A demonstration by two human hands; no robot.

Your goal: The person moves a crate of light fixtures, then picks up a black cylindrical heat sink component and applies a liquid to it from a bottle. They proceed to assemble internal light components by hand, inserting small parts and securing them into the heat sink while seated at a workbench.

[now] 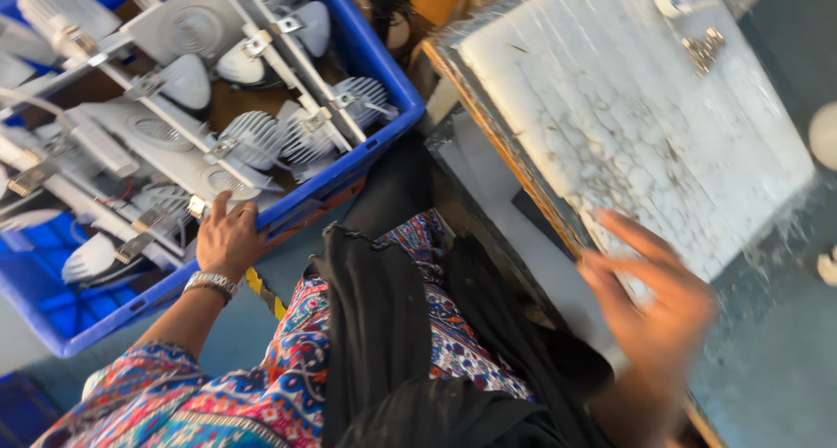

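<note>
My left hand (228, 235), with a metal watch on the wrist, grips the near rim of a blue plastic crate (384, 64) on the left. The crate holds several white finned lamp housings (253, 139) with metal spring clips and square white fittings (187, 25). My right hand (658, 304) is blurred, fingers spread, over the near edge of a white foam-covered board (628, 108) lying on the workbench. Nothing shows in the right hand.
A small metal clip (702, 49) lies on the far part of the board. The grey bench top (767, 343) carries white crumbs and a white round piece (824, 134) at the right edge. My patterned clothes and black scarf fill the foreground.
</note>
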